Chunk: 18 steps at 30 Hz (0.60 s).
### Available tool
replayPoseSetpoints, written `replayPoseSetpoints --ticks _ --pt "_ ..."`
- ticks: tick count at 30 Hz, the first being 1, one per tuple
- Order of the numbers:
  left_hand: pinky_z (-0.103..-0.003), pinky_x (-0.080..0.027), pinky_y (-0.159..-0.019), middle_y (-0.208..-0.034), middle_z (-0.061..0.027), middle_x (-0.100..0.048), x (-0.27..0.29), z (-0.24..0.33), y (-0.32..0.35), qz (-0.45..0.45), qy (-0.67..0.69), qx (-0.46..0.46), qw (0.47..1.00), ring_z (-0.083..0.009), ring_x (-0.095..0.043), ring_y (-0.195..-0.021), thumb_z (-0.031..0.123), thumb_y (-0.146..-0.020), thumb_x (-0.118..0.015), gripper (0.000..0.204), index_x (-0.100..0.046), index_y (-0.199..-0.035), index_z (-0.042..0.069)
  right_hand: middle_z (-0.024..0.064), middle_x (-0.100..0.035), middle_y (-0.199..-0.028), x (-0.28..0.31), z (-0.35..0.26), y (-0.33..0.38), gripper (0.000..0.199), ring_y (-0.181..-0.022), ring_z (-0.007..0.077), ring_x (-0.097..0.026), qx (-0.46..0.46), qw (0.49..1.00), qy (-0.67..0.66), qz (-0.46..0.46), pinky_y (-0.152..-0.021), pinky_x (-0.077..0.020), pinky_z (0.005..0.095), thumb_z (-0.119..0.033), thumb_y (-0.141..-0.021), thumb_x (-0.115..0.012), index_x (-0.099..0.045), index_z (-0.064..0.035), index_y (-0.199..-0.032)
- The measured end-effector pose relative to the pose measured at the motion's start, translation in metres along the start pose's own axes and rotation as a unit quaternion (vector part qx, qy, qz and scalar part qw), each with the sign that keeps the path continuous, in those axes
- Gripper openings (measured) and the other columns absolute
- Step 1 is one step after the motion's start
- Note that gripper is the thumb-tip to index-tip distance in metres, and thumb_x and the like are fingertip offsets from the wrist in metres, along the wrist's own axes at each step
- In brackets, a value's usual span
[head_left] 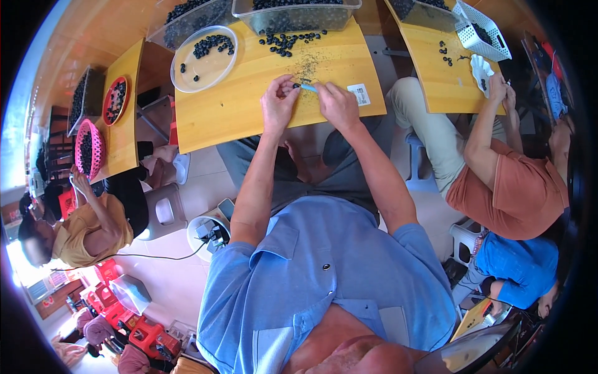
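My left hand (280, 103) pinches a small dark round piece (296, 86) between thumb and fingertips, above the wooden table (261, 118). Closed around a slim tool with a light blue handle (308, 88) is my right hand (339, 106); the tool's tip meets the dark piece. Dark crumbs (306, 67) lie scattered just beyond my hands. Farther off, loose dark round pieces (285, 45) sit in a cluster. A round clear tray (187, 68) at the left holds several more of the same kind. I cannot tell what the pieces are made of.
A clear bin (299, 17) full of dark pieces stands at the far edge. A white label (359, 95) lies right of my hand. People work at tables to my left and right; one has a pink basket (90, 149). A cable (143, 255) crosses the floor behind.
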<state>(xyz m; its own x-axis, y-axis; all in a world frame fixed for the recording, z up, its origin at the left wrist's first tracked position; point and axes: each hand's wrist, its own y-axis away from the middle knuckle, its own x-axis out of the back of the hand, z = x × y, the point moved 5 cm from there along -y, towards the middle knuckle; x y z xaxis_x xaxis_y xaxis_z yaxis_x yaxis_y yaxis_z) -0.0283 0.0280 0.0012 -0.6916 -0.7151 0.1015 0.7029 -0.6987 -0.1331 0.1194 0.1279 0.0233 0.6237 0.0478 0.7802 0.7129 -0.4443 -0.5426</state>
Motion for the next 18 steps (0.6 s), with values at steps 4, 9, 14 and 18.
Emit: replayPoseSetpoints --ticks 4,9,14,18 --pt "-0.025 -0.056 -0.081 -0.100 -0.0053 -0.072 0.0001 0.0010 0.0001 0.004 -0.013 -0.005 1.000 -0.0104 -0.069 -0.089 -0.004 -0.089 -0.077 0.038 -0.066 -0.125 -0.003 0.0076 -0.065 -0.082 0.0000 -0.0005 0.0003 0.022 -0.073 0.0292 -0.071 0.006 1.000 -0.008 0.001 -0.062 -0.0577 0.0432 -0.009 -0.087 -0.067 -0.072 -0.0100 -0.108" --pt "-0.025 -0.056 -0.080 -0.100 -0.0056 -0.073 0.0007 0.0011 0.0004 0.006 -0.026 -0.006 1.000 -0.0102 -0.069 -0.088 -0.004 -0.088 -0.077 0.038 -0.066 -0.125 -0.002 0.0076 -0.065 -0.082 -0.0004 -0.0009 0.0011 0.022 -0.073 0.0289 -0.071 0.004 1.000 -0.011 -0.001 -0.062 -0.0576 0.0431 -0.009 -0.087 -0.067 -0.072 -0.0101 -0.108" --pt "-0.024 -0.056 -0.081 -0.101 -0.0063 -0.073 0.0000 0.0011 0.0004 0.006 -0.005 -0.004 1.000 -0.0104 -0.069 -0.089 -0.004 -0.088 -0.077 0.035 -0.066 -0.122 -0.002 0.0079 -0.066 -0.083 0.0001 -0.0019 -0.0008 0.023 -0.074 0.0291 -0.071 0.009 1.000 -0.011 0.001 -0.063 -0.0581 0.0437 -0.009 -0.087 -0.067 -0.072 -0.0093 -0.109" --pt "-0.025 -0.056 -0.082 -0.102 -0.0074 -0.072 -0.0005 0.0025 0.0017 -0.003 -0.019 -0.015 1.000 -0.0112 -0.069 -0.091 -0.005 -0.088 -0.077 0.038 -0.063 -0.124 -0.003 0.0082 -0.066 -0.084 -0.0021 0.0009 -0.0020 0.025 -0.076 0.0290 -0.072 -0.025 0.999 0.014 -0.026 -0.065 -0.0588 0.0434 -0.008 -0.086 -0.066 -0.071 -0.0082 -0.111"
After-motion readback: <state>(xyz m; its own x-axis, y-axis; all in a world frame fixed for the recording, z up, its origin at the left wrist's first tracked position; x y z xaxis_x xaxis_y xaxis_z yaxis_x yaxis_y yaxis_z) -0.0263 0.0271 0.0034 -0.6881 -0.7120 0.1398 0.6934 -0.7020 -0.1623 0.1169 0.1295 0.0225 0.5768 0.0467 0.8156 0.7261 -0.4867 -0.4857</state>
